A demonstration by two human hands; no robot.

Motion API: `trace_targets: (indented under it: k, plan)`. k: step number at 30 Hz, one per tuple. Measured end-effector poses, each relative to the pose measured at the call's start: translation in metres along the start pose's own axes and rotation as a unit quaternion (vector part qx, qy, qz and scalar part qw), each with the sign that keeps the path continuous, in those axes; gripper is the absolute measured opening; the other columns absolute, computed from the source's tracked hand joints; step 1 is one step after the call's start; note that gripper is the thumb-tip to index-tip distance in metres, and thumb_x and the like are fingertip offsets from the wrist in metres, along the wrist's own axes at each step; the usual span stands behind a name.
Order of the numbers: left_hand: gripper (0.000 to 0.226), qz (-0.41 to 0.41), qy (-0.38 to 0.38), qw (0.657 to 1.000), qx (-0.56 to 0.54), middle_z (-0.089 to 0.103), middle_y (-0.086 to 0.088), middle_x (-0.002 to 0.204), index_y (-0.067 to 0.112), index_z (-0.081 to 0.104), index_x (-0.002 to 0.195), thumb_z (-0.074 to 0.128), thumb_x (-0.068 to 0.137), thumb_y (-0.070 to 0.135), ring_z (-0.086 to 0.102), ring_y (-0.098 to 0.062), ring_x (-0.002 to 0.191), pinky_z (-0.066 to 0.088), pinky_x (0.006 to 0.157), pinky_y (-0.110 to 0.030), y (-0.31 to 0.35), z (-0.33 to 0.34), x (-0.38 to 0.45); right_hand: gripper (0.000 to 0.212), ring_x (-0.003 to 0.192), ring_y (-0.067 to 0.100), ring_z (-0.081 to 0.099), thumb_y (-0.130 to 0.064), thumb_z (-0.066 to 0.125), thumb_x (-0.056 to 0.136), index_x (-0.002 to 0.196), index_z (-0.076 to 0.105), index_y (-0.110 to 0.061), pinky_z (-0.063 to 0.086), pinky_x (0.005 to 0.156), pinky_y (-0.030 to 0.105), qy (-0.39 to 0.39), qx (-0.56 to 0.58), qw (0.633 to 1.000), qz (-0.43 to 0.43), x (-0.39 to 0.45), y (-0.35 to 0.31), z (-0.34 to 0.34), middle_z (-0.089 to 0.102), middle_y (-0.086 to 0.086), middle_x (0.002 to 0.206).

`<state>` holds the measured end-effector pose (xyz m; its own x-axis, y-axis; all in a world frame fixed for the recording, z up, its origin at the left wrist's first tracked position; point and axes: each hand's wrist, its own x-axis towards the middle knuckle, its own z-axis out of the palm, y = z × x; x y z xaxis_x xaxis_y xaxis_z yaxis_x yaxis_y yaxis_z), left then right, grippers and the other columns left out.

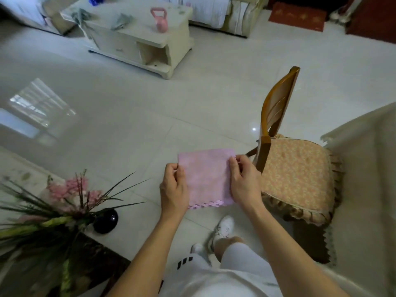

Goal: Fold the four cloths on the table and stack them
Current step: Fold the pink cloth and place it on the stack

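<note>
The floor (132,116) fills most of the view: pale glossy tiles with thin joints, and a bright window reflection at 9 o'clock. Held above it, just below the middle of the view, is a pink cloth (206,176), folded to a near square with a scalloped edge hanging nearest the person. The left hand (172,186) pinches its left edge, thumb over the top and fingers curled beneath; the right hand (244,182) pinches the right edge in the same way. Each grip is closed on the fabric, and the cloth hangs in the air, touching no surface.

At 3 o'clock stands a wooden chair (276,110) with a floral, frilled seat cushion (297,179), just beside the right hand. Farther right, a desk (368,168) under a cream covering runs off the edge. At 12 o'clock, well apart, sits a cream coffee table (137,33) bearing a pink kettlebell (159,19); behind it is a sofa (235,13) with a white throw, and a red mat (297,16) lies at 1 o'clock. At 8 o'clock, a dark vase (106,220) holds pink flowers (70,189) and long green leaves. At 6 o'clock are the person's white shorts and white shoes (222,228).
</note>
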<state>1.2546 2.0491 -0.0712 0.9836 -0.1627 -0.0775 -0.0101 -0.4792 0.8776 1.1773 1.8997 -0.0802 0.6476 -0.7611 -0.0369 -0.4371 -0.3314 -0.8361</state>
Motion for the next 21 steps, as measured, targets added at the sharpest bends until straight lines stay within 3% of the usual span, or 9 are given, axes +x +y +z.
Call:
trace_targets:
  k: [5,10,12,18,21]
  plan:
    - [0.014,-0.011,0.019,1.0,0.002,0.054,0.008,0.072,0.018,0.05,0.092,0.045,0.103,0.024,0.048,-0.021,0.068,0.027,0.058,-0.03,0.001,-0.004,0.036,0.023,0.073,0.012,0.059,-0.034,0.048,0.103,0.097,0.062,-0.016,0.05,0.071,0.043,-0.012,0.002,1.0,-0.025,0.033,-0.014,0.026,0.062,-0.008,0.079]
    - [0.015,-0.011,0.015,1.0,0.01,0.054,0.005,0.069,0.016,0.051,0.093,0.045,0.103,0.026,0.049,-0.016,0.065,0.03,0.055,-0.03,0.012,0.012,0.088,0.023,0.07,0.007,0.054,-0.031,0.047,0.104,0.097,0.062,-0.015,0.036,0.062,0.023,-0.03,0.017,0.999,-0.02,0.085,-0.027,0.039,0.061,-0.008,0.079]
    - [0.016,-0.012,0.004,1.0,0.013,0.053,0.005,0.068,0.016,0.05,0.092,0.044,0.103,0.026,0.05,-0.008,0.063,0.035,0.055,-0.018,0.022,0.025,0.113,0.024,0.071,0.008,0.054,-0.031,0.047,0.104,0.098,0.062,-0.014,0.034,0.06,0.018,-0.033,0.023,0.999,-0.011,0.112,-0.033,0.04,0.062,-0.006,0.081]
    - [0.017,-0.008,-0.029,1.0,0.007,0.052,0.001,0.064,0.018,0.051,0.092,0.044,0.103,0.028,0.046,-0.003,0.055,0.032,0.051,-0.021,0.059,0.074,0.191,0.025,0.077,0.017,0.059,-0.03,0.046,0.104,0.097,0.063,-0.012,0.044,0.068,0.035,0.0,0.045,0.999,0.0,0.203,-0.04,0.036,0.064,-0.002,0.082]
    - [0.015,0.0,-0.039,0.999,0.009,0.052,0.003,0.064,0.019,0.051,0.093,0.045,0.103,0.027,0.045,-0.007,0.058,0.033,0.056,-0.031,0.079,0.097,0.226,0.024,0.076,0.014,0.057,-0.029,0.046,0.104,0.096,0.062,-0.013,0.042,0.068,0.032,0.016,0.049,0.999,0.012,0.243,-0.043,0.032,0.062,-0.006,0.08]
